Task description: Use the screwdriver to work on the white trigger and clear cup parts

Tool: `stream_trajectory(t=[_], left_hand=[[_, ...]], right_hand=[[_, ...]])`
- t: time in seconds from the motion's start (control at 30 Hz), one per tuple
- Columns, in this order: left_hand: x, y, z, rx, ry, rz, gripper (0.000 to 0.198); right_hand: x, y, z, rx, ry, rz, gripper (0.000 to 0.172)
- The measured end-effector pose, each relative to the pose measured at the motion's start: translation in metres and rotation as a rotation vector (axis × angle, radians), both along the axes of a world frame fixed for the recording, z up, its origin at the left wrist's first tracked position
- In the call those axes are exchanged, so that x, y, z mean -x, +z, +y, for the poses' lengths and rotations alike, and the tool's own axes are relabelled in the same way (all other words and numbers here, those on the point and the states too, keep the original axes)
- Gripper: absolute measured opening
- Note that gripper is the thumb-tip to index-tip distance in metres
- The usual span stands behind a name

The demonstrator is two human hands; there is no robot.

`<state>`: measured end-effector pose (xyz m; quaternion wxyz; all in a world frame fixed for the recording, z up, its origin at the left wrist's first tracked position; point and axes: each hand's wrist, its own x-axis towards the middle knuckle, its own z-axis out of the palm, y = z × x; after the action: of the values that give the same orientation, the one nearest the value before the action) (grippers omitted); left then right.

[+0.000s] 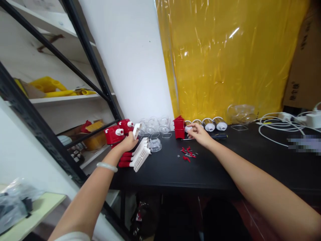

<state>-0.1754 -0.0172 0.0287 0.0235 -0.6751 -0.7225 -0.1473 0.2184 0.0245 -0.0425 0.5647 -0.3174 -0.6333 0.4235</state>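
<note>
**Red housing, back of the black table: hands split left and right**

- Red housing (179,127) stands upright at 12 o'clock, near the rear edge of the black table (225,174), just in front of the yellow plastic sheet (225,60).
- Right hand (199,134) reaches in from 4 o'clock. The fingers are mostly extended, and thumb and forefinger are nipped on a small white part (188,128) just beside the housing, at its 3 o'clock side. Whether the part touches the housing I cannot tell.
- Left hand (129,143) is at 10 o'clock, fingers curled, apparently gripping a white handle (136,130). The palm side is hidden. A pale bangle (107,166) sits on the wrist.
- Around the left hand: red-and-white units (116,134) at its 11 o'clock, and a stack of white slatted pieces (140,156) at its 5 o'clock.
- Also on the table:
  - clear cups (155,126) left of the housing
  - metal drums (208,124) in a row at 1 o'clock
  - loose red clips and screws (188,154) at centre
  - white cables (276,129) at 2 o'clock

Judgement on technique:
- The white part is small and the pinch is only fingertip-deep, so a light, square grip suits it best.
- The right wrist should stay raised, clear of the loose clips and screws beneath the forearm, which would scatter easily.
- With the arms this far apart, it seems wiser to watch one hand at a time.
</note>
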Motion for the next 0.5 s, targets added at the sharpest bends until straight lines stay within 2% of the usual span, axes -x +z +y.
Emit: stream_trajectory(t=[0.23,0.5], left_hand=[[-0.001,-0.018,0.015,0.111,0.054,0.013,0.060],[-0.006,-0.024,0.021,0.182,0.104,0.014,0.082]], right_hand=[[-0.001,0.000,-0.001,0.000,0.015,-0.057,0.032],[0.000,-0.002,0.000,-0.012,0.025,-0.064,0.035]])
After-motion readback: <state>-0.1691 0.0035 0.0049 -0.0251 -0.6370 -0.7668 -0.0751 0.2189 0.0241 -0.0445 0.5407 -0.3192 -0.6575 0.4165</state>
